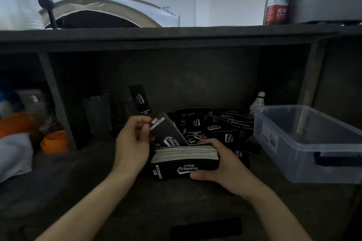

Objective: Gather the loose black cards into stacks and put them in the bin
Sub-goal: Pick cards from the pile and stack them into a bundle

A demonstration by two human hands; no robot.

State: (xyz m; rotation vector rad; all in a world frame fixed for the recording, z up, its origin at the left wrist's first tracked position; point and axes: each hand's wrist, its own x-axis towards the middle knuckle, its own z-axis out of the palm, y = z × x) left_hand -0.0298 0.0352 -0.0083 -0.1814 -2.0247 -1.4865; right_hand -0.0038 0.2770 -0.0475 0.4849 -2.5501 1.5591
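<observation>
R hand [225, 164] gripped a thick stack [184, 160] at frame centre, thumb on its near face. L hand [133, 143] pinched one card [168, 133], tilted, above the stack's left end. Loose cards [221, 125] lay behind, centre-right, next to the clear bin [293, 148] at right.

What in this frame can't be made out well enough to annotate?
Head view, all:
- Loose cards: count unclear; they overlap, and the card stack and right hand cover the near ones.
- Clear bin: right end cut off by the frame edge.
- Card in the left hand: top end motion-blurred.
- Left shelf compartment: contents dark, blurred.
</observation>
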